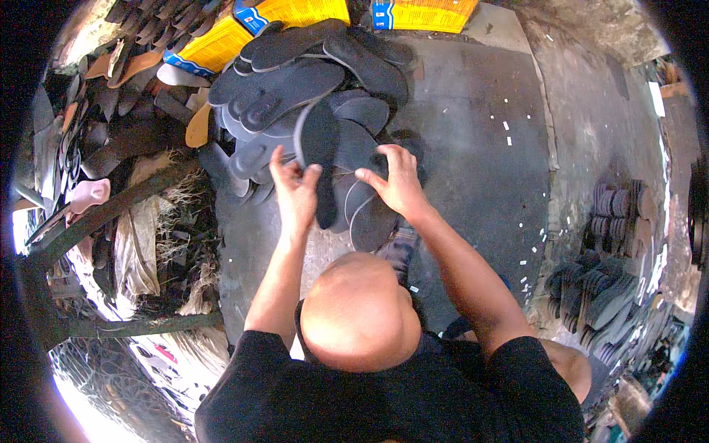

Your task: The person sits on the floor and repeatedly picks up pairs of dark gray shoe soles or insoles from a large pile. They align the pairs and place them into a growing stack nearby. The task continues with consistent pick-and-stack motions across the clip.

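A black shoe sole with a pale grey edge stands tilted over the near side of a heap. My left hand is at its left side, with the thumb across the sole and the index finger stretched out. My right hand is to the right, thumb and bent fingers apart, above more dark soles. Two of these, one a rounded dark sole, overlap just below it. Beyond both hands, the heap of black and grey soles lies loosely piled on the floor.
Yellow and blue boxes stand behind the heap. On the left, a wooden frame borders piled sole pieces and scraps. Stacked soles and another sole pile sit at the right. Small white bits dot the grey floor.
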A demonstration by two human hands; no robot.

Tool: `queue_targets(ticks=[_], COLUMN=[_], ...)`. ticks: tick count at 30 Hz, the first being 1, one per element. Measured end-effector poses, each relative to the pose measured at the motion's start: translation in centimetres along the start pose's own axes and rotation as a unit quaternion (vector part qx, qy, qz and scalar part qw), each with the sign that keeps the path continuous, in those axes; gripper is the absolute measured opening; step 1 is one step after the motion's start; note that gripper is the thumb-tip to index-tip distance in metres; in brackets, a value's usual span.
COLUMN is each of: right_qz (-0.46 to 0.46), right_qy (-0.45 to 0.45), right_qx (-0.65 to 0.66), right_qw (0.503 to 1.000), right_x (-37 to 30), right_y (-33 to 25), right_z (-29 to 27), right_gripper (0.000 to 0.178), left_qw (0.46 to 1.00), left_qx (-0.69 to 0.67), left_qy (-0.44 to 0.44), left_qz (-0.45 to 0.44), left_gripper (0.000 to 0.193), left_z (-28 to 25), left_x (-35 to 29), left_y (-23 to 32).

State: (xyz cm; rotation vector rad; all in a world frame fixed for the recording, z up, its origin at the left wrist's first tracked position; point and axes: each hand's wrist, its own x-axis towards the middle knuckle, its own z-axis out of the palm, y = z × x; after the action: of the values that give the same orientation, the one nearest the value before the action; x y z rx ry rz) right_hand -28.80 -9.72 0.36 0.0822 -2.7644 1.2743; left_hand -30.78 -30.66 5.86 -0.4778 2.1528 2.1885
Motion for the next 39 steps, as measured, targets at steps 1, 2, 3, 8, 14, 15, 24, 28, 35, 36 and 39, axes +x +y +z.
queue_targets(ticks=[1, 2, 3, 8, 14, 15, 24, 28, 35, 36, 39], right_qz=[0.012, 0.038, 0.058, -0.020, -0.151, -0.161, -0.110, -0.157, -0.135, -0.124, -0.176], right_qy=[0.012, -0.052, -0.122, -0.218, -0.405, -0.405, -0.409, -0.431, -0.382, -0.419, -0.373], right_qx=[-0.034, -0.071, -0.101, -0.119, -0.145, -0.132, -0.263, -0.315, -0.347, -0.348, -0.270], right_qw=[0.999, 0.995, 0.986, 0.969, 0.890, 0.890, 0.867, 0.831, 0.846, 0.830, 0.870], right_x=[-0.5, -0.3, 0.4, 2.6, 2.9, 3.2, -2.0, 1.3, 5.6, 5.1, 1.6], right_y=[0.5, 1.4, 1.4, 4.1, 6.5, 6.4, 3.9, 4.2, 2.2, 1.5, 4.3], right_z=[0.1, -0.2, -0.4, -6.9, -10.2, -10.0, -7.5, -7.9, -5.9, -6.5, -6.2], right_gripper=[0.081, 0.086, 0.090, 0.057, 0.050, 0.050, 0.083, 0.084, 0.086, 0.089, 0.070], left_qw=[0.997, 0.995, 0.990, 0.951, 0.880, 0.822, 0.769, 0.764, 0.745, 0.754, 0.763], left_qx=[0.066, 0.064, 0.066, 0.241, 0.433, 0.525, 0.596, 0.587, 0.602, 0.587, 0.625], left_qy=[0.038, 0.038, 0.046, 0.044, -0.005, -0.008, -0.082, -0.098, 0.068, 0.064, -0.051], left_qz=[0.031, 0.074, 0.117, 0.186, 0.195, 0.223, 0.219, 0.249, 0.280, 0.287, 0.157], left_gripper=[0.074, 0.067, 0.060, 0.049, 0.073, 0.083, 0.124, 0.118, 0.113, 0.106, 0.082], left_z=[-1.2, -2.0, -3.3, -2.5, 1.1, 1.8, 2.0, 1.6, 2.6, 2.9, 2.9], left_x=[0.4, 1.6, 2.6, 4.5, 4.9, 4.7, 4.0, 4.0, 5.7, 4.3, -2.4], left_y=[-0.1, -0.2, 0.0, 0.2, -4.2, -4.9, -4.1, -4.1, -2.3, -2.4, -5.5])
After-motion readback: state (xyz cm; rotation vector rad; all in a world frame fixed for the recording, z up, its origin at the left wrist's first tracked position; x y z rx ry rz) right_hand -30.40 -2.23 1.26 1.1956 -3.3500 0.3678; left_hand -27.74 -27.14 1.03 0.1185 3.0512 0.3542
